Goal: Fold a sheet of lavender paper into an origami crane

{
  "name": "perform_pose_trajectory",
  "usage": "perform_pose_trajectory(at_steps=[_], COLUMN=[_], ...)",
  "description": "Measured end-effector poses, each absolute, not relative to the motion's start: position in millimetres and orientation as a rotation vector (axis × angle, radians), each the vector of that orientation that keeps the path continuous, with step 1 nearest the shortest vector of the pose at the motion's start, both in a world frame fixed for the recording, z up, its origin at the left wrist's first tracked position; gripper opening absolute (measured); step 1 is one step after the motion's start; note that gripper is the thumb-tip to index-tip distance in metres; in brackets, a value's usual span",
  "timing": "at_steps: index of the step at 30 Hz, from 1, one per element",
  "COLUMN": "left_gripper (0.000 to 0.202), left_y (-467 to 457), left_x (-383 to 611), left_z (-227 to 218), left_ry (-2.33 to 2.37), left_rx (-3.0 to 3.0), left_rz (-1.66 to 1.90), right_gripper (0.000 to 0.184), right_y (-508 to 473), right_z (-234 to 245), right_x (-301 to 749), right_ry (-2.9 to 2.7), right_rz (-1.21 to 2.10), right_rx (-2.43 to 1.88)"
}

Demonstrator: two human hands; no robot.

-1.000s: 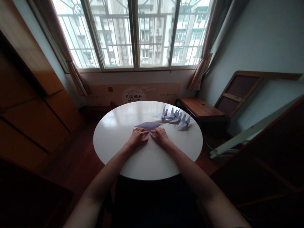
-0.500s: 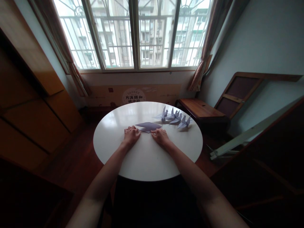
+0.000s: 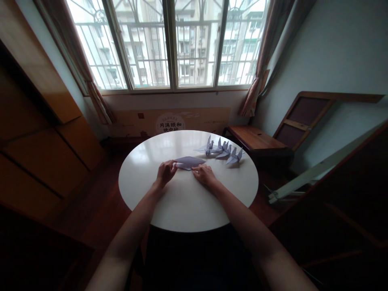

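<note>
A folded piece of lilac paper (image 3: 190, 162) lies flat on the round white table (image 3: 142, 182). My left hand (image 3: 165, 172) pinches the paper's left tip between thumb and fingers and lifts it slightly. My right hand (image 3: 204, 175) rests on the table with its fingertips pressed on the paper's near right edge. Both forearms reach in from the bottom of the view.
Several finished lilac paper cranes (image 3: 223, 150) stand in a row at the back right of the table. A low wooden bench (image 3: 254, 138) is beyond the table on the right, a wooden cabinet (image 3: 45, 133) on the left, and a barred window (image 3: 169, 44) behind.
My left hand slid from beside my right hand out to the paper's left tip and closed on it, raising the tip. My right hand stayed pressing the paper.
</note>
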State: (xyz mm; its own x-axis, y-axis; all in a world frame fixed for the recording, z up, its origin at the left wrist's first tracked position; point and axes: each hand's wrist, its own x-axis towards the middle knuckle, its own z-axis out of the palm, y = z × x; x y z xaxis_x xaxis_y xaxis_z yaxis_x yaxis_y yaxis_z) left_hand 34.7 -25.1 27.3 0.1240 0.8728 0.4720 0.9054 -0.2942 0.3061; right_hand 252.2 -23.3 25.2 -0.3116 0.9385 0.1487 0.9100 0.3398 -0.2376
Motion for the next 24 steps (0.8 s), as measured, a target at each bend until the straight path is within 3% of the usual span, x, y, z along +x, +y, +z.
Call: perform_pose_trajectory(at_steps=[7, 24], left_gripper=[0.032, 0.032], left_y=[-35.5, -31.9], left_x=[56.4, 58.2], left_z=[21.0, 18.9], left_ry=[-1.650, -1.733], left_rx=[-2.630, -2.597], left_rz=[-0.551, -0.549], right_gripper=[0.036, 0.043], right_y=[-27.3, -10.1], right_z=[28.1, 22.9], right_x=[247.7, 268.8], right_ry=[-2.412, -2.137], right_rz=[0.142, 0.028], right_rx=[-1.566, -1.930])
